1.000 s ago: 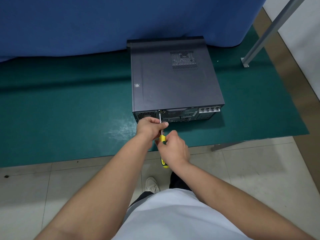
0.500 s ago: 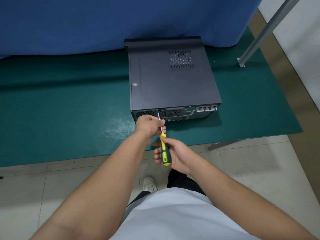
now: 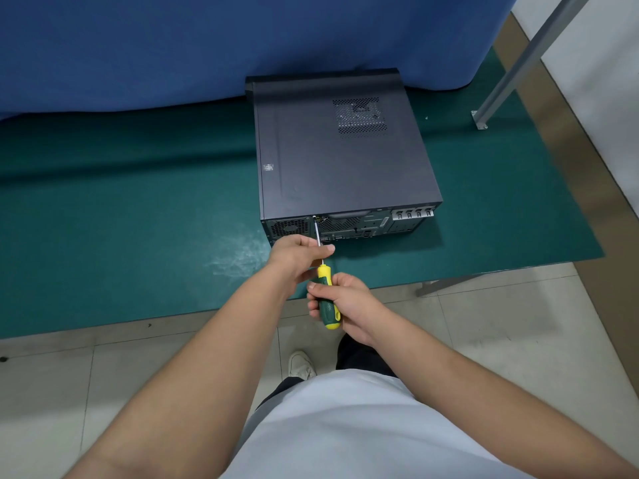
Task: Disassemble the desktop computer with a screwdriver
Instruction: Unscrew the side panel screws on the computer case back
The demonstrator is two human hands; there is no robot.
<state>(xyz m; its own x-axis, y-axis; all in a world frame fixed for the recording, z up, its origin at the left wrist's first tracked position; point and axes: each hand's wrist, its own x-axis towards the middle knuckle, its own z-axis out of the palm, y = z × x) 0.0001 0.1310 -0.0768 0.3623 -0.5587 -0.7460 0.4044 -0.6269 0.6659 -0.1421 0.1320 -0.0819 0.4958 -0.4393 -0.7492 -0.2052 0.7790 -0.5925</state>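
Note:
A dark grey desktop computer (image 3: 339,157) lies flat on the green mat (image 3: 121,209), its rear panel with ports and vents facing me. A screwdriver (image 3: 325,292) with a yellow and green handle points up at the top edge of that rear panel, its tip at a screw left of centre. My right hand (image 3: 345,305) is wrapped around the handle. My left hand (image 3: 297,254) pinches the metal shaft just below the case.
A blue cloth (image 3: 207,46) hangs behind the computer. A grey metal post (image 3: 518,63) slants down to the table's far right corner. The table's front edge runs just under my hands, with tiled floor (image 3: 518,323) and my shoe below.
My right hand has shifted its hold on the handle, opening half a second ago and now closed round it again. The screwdriver stays at the same screw. My view drifted slightly.

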